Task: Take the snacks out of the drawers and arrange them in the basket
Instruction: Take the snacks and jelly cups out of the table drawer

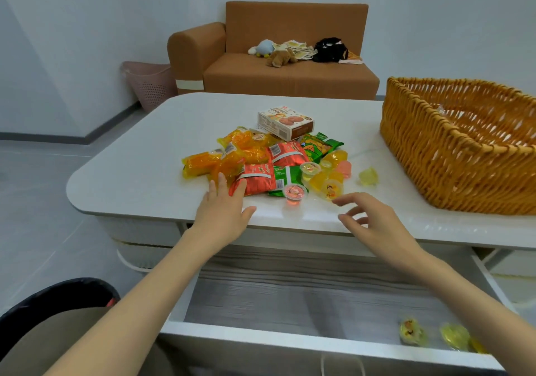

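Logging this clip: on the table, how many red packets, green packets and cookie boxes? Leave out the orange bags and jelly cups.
Red packets: 2
Green packets: 2
Cookie box: 1
Total: 5

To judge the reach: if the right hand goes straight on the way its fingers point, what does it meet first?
Probably the yellow jelly cup with the cartoon lid, just ahead of the right hand; depth is unclear, so it might pass above.
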`<move>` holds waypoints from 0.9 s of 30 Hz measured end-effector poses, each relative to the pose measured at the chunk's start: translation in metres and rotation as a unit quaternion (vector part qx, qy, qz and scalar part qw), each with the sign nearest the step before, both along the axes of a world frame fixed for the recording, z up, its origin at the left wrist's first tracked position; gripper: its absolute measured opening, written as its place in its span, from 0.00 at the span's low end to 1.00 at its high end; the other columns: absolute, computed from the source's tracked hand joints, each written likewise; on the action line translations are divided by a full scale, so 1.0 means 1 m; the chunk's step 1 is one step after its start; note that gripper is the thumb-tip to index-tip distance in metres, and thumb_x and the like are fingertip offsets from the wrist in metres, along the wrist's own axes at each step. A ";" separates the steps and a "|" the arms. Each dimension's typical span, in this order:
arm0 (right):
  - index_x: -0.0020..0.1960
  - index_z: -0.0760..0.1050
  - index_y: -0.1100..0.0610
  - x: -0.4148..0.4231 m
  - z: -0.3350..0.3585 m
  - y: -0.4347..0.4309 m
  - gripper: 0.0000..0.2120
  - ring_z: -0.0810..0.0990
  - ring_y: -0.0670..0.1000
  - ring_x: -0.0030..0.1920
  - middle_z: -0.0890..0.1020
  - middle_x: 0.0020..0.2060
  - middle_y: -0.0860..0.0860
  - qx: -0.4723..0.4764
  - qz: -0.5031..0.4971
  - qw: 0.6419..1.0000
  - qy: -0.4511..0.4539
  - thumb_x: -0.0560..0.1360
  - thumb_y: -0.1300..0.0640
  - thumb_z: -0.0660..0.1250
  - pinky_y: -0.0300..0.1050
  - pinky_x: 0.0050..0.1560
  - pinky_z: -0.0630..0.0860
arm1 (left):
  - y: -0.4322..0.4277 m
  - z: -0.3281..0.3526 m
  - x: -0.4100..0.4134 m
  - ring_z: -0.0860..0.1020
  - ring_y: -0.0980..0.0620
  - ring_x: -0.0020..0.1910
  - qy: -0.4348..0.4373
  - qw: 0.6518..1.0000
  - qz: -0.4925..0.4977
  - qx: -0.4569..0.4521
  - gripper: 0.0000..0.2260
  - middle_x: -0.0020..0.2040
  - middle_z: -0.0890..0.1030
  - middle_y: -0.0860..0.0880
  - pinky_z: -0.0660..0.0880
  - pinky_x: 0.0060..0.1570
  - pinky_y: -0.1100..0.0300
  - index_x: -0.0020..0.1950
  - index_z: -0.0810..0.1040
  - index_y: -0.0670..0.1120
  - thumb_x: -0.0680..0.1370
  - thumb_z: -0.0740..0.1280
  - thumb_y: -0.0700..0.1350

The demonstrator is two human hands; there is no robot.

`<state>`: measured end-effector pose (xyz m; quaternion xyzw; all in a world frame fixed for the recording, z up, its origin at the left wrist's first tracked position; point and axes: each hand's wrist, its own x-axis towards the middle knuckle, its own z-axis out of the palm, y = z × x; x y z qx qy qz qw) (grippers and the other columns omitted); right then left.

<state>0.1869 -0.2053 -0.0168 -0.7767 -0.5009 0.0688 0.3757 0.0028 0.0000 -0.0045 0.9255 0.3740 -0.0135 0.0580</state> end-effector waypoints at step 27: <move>0.65 0.67 0.47 0.083 -0.083 -0.139 0.24 0.74 0.53 0.57 0.72 0.60 0.50 -0.657 -0.033 0.752 0.038 0.72 0.54 0.71 0.45 0.54 0.76 | -0.088 -0.045 0.045 0.79 0.48 0.43 -0.236 0.917 -0.305 0.101 0.10 0.48 0.81 0.49 0.75 0.28 0.57 0.53 0.82 0.45 0.73 0.69 0.40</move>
